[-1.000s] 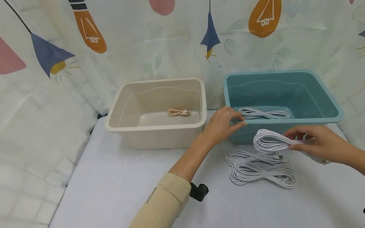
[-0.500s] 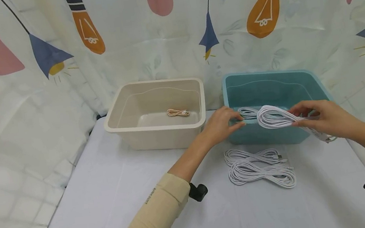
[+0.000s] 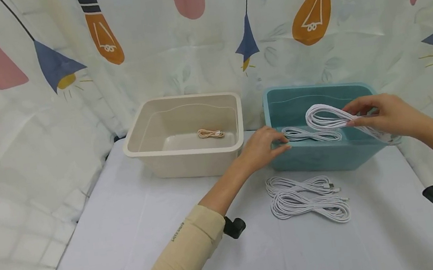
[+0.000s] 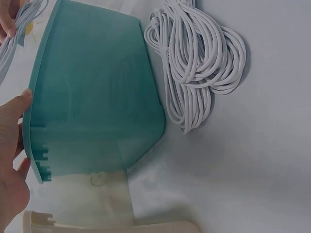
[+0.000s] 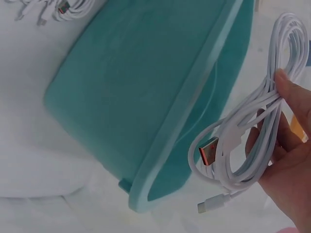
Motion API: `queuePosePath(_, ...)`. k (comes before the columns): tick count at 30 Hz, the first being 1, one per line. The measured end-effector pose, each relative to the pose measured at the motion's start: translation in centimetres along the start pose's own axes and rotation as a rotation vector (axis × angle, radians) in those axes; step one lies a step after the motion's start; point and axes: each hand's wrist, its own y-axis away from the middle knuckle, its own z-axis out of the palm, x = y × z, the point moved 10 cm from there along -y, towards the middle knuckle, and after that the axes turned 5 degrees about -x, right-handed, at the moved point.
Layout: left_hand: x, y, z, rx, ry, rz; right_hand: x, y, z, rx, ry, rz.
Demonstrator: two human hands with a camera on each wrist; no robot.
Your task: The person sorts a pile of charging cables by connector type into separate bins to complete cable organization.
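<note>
My right hand point(image 3: 388, 114) holds a coiled white USB cable point(image 3: 326, 117) over the teal bin point(image 3: 326, 157). In the right wrist view the cable's metal USB plug point(image 5: 209, 151) and a smaller connector point(image 5: 214, 203) hang below the fingers, beside the bin's rim. My left hand point(image 3: 261, 149) grips the bin's left front corner at the rim, thumb and fingers on either side. Inside the bin lies another coiled white cable point(image 3: 315, 134). Two more white cable bundles, an upper one point(image 3: 282, 183) and a lower one point(image 3: 310, 207), overlap on the table in front.
A beige bin point(image 3: 186, 151) stands left of the teal one, with a small peach-coloured cable point(image 3: 211, 133) inside. Behind both hangs a patterned curtain point(image 3: 189, 56). A white cloth point(image 3: 131, 237) covers the table.
My right hand has lifted the coiled cable from above the table bundles, up and forward to over the teal bin. The left hand has stayed at the rim.
</note>
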Motion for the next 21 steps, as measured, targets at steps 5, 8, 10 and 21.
queuePosePath(5, -0.1, 0.0, 0.0, 0.003, 0.002, 0.001, 0.9, -1.0, -0.7, -0.024, 0.004, 0.074)
queuePosePath(8, -0.1, 0.0, 0.0, 0.002, 0.003, -0.002, 1.3, -1.7, -0.9, -0.034, 0.007, 0.103)
queuePosePath(10, -0.2, 0.0, 0.1, -0.002, 0.003, -0.005, 1.6, -2.1, -1.0, -0.042, 0.001, 0.118)
queuePosePath(21, -0.2, 0.0, 0.0, -0.006, -0.001, -0.002, 2.8, -3.7, -1.1, -0.055, -0.006, 0.169)
